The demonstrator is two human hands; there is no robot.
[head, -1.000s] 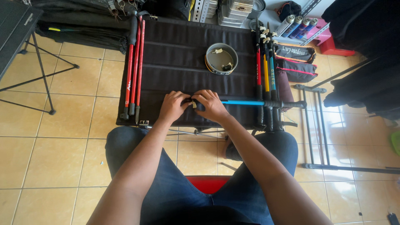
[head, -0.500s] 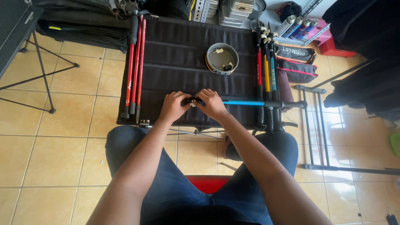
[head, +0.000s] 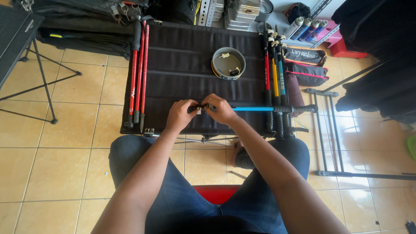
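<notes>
Blue trekking pole (head: pixel 255 108) gripped by both hands over black table (head: pixel 182 56).

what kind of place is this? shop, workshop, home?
Probably a small outdoor-gear workshop or stockroom. Red trekking poles and more poles lie sorted on a black folding table, both hands work on a blue pole, and a parts bowl sits nearby.

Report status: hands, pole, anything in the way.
Left hand and right hand both grip the blue pole, flat over the black table. Metal bowl apart.
</notes>
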